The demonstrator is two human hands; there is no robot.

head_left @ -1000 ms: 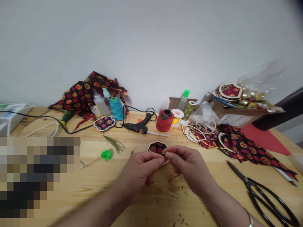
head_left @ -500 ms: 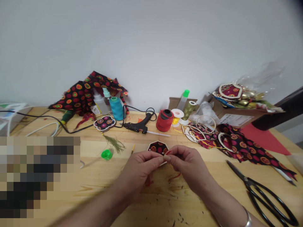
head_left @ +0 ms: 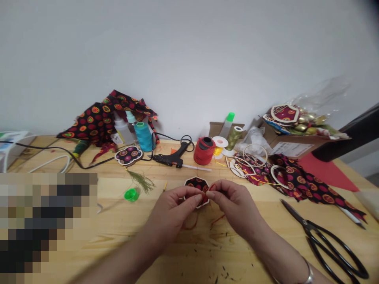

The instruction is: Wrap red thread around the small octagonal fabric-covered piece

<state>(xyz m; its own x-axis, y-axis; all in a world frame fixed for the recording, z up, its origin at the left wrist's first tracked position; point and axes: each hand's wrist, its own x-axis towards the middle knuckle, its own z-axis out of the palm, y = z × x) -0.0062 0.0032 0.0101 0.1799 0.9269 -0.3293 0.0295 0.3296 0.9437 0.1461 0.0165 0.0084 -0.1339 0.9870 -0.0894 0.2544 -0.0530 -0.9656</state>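
Note:
My left hand (head_left: pixel 174 207) and my right hand (head_left: pixel 232 203) meet above the middle of the table, each with thumb and forefinger pinched together. Red thread (head_left: pixel 194 223) runs from between the fingertips and hangs below the left hand. More red thread (head_left: pixel 217 221) trails beside the right hand. Just behind the fingertips lies an octagonal ornament (head_left: pixel 197 183) of patterned dark fabric in a pale frame, partly covered by the left fingers. Whether the thread is joined to the ornament cannot be seen.
Black scissors (head_left: pixel 319 240) lie at the right. Behind stand a glue gun (head_left: pixel 170 159), a red thread spool (head_left: pixel 204 151) and a teal thread cone (head_left: pixel 143 136). A green cap (head_left: pixel 131 194) and a tasselled ornament (head_left: pixel 128 155) sit at left. Fabric pieces (head_left: pixel 314 183) lie at right.
The fingertips have drawn slightly apart, with the thread now showing between them. More of the octagonal ornament shows. The whole view has shifted a little.

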